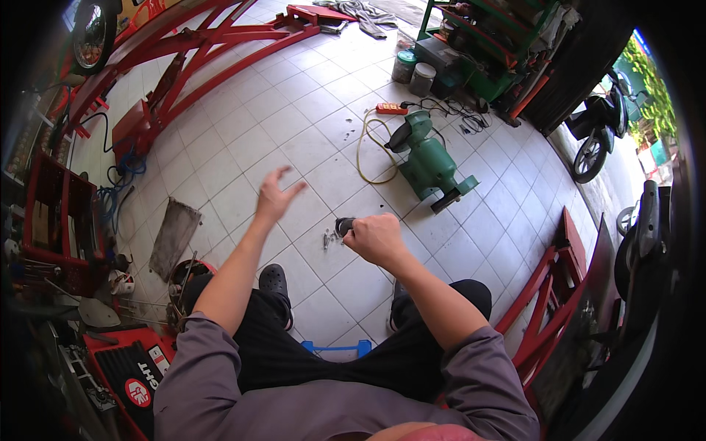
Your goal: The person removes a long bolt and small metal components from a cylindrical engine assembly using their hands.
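A small dark round part (343, 225) is gripped in the closed right hand (376, 239), above the tiled floor (309, 110); the left hand (273, 197) is held open, empty — if dropped, it could be lost among the loose screws (326, 238).

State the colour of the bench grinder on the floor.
Green; the bench grinder shows clearly in the head view.

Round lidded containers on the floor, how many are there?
2. A teal-lidded container and a white-lidded container stand side by side at the foot of the green shelf. Others may be hidden among its clutter.
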Motion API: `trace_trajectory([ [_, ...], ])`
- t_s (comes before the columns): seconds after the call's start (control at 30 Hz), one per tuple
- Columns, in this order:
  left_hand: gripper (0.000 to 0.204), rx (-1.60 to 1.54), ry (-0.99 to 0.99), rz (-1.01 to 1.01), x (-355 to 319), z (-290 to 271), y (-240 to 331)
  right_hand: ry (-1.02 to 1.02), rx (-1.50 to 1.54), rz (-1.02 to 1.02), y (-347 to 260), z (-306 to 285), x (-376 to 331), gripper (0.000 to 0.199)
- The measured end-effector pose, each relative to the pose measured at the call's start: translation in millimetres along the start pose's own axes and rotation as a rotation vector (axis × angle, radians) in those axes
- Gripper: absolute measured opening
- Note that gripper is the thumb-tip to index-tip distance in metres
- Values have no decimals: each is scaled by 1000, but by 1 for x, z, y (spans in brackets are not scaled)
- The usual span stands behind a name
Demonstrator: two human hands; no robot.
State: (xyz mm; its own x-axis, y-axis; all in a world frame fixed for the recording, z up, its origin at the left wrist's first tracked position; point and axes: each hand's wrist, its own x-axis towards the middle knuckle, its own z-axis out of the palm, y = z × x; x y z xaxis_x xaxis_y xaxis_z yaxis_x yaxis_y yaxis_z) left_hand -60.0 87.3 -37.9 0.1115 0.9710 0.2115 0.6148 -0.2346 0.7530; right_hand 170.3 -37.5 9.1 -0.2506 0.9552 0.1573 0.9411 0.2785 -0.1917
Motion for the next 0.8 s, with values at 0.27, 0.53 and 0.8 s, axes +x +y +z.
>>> trace_trajectory([
  [0.27,12,-357,121,196,-3,-42,89,-75,-41,52,14,1,11,29],
  [0.53,27,-768,341,1159,-50,-159,229,-30,-20,37,25,1,-4,25],
  [0.8,31,-754,386,1374,-99,-210,257,-94,-16,-6,8,-10,-4,26],
])
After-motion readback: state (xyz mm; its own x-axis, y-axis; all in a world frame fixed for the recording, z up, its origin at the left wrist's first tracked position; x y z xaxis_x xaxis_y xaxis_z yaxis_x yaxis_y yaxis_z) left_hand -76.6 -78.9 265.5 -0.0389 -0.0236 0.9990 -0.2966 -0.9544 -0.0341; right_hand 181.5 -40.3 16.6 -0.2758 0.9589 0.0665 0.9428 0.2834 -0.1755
